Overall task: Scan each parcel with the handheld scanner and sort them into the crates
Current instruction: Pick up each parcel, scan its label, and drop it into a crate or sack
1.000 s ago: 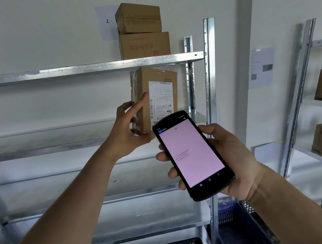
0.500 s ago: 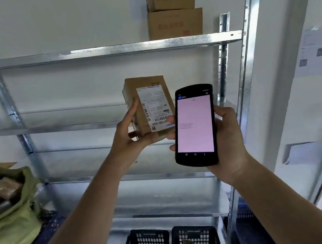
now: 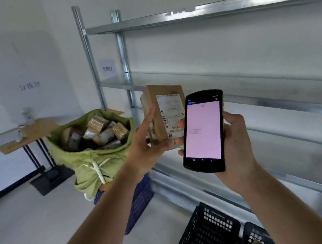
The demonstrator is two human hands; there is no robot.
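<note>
Parcel (image 3: 160, 109), a small brown carton with a white shipping label (image 3: 172, 115), stands upright in the left hand (image 3: 149, 146): the thumb runs up its near side and the fingers curl under its base, so it is gripped, not just resting. Just to its right, the right hand (image 3: 234, 141) wraps around the handheld scanner (image 3: 203, 131), fingers curled behind it and fingertips showing at its left edge; its pink screen faces the person and covers the label's right edge.

For a clean scan, the label should probably stay flat toward the scanner's top end, with the left thumb kept off the barcode strip along the label's left side. The scanner sits very close to the carton; drawing the right hand back a little would likely give the reader a fuller look at the codes.

Below the right forearm stand black crates (image 3: 208, 236). Beyond the left hand a green sack (image 3: 92, 163) holds more parcels. Whether a read has registered cannot be told; the screen text is too small.
</note>
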